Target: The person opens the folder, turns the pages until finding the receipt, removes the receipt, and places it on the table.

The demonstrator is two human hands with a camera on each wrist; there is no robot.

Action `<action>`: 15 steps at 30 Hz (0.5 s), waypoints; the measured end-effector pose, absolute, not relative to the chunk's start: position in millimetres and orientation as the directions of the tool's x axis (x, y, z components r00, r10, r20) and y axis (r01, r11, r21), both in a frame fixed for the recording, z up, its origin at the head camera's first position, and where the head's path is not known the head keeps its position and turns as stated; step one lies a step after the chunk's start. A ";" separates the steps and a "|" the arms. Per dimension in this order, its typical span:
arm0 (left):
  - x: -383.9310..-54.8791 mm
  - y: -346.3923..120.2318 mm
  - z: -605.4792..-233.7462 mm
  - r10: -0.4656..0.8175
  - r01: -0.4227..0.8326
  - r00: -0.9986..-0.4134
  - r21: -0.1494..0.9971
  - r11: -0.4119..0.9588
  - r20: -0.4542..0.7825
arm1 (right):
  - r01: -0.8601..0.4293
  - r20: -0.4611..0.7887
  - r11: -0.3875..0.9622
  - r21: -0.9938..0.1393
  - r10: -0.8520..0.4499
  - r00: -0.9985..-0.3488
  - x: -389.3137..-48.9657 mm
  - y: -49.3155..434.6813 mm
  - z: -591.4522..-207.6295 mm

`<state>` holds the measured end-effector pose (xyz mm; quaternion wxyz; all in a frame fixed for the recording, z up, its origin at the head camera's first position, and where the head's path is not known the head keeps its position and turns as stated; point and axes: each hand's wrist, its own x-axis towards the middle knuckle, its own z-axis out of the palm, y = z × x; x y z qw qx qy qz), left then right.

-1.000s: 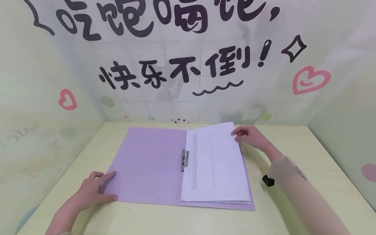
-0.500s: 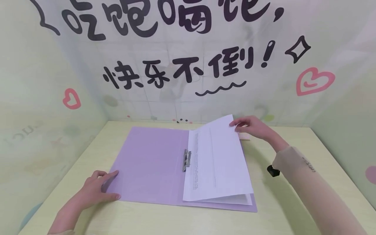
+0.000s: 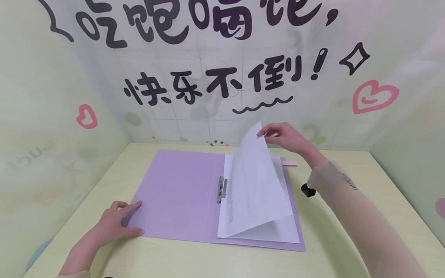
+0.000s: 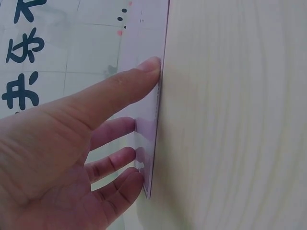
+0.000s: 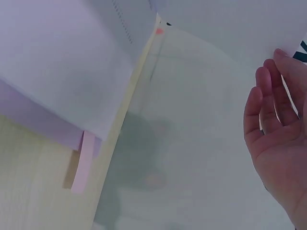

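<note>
A purple folder lies spread flat, with a metal clip along its spine. Printed sheets are stacked on its right half. My right hand pinches the far right corner of the top sheet, lifting it so it bows up over the lower sheets. The right wrist view has this hand with thumb and fingertips together at the paper's edge. At the folder's near left corner, my left hand rests its extended fingers and thumb on the cover's edges, also visible in the left wrist view.
A pale pink tab sticks out from the folder's right side. The light wooden table meets a back wall with large black lettering and side walls. A black object shows beside the right sleeve.
My right hand has risen and moved left, raising the top sheet's corner further off the stack. The pink tab has come into sight. My left hand stays at the folder's corner.
</note>
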<state>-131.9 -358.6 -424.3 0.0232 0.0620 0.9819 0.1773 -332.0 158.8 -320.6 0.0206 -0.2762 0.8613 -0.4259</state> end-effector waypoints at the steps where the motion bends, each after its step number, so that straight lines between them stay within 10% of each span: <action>1: -131.7 -358.1 -423.8 0.130 0.113 -0.991 0.352 0.929 -0.023 | -0.468 0.219 0.482 -0.741 -0.485 -0.847 -333.8 154.0 -319.6; 15: -132.7 -350.6 -420.9 0.206 0.185 -0.979 0.439 0.879 -0.001 | -0.493 0.343 0.389 -0.778 -0.394 -0.852 -342.9 83.9 -314.5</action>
